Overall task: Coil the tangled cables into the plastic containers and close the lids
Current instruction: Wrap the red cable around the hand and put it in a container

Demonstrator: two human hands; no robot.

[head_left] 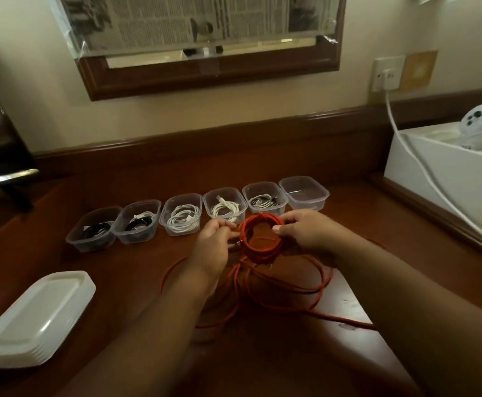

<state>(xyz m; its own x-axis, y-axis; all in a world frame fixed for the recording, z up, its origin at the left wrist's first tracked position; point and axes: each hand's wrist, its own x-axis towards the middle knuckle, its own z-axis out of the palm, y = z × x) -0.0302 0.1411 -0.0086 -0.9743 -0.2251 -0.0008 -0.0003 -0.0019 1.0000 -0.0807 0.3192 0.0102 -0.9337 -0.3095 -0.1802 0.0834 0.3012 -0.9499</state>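
Note:
A red cable coil (258, 247) is held above the wooden desk (119, 270). My left hand (212, 249) pinches its left side and my right hand (305, 232) grips its right side. Loose loops of the same red cable (291, 287) trail over the desk beneath my forearms. Behind the coil stands a row of several clear plastic containers without lids. Five of them hold coiled cables, black at the far left (95, 229) and white in the middle (183, 217). The rightmost container (304, 193) looks empty.
A stack of white lids (37, 319) lies at the desk's front left. A white box (449, 170) with a white device on it stands at the right, and a white power cord (423, 167) runs from a wall socket across it. A framed mirror hangs above.

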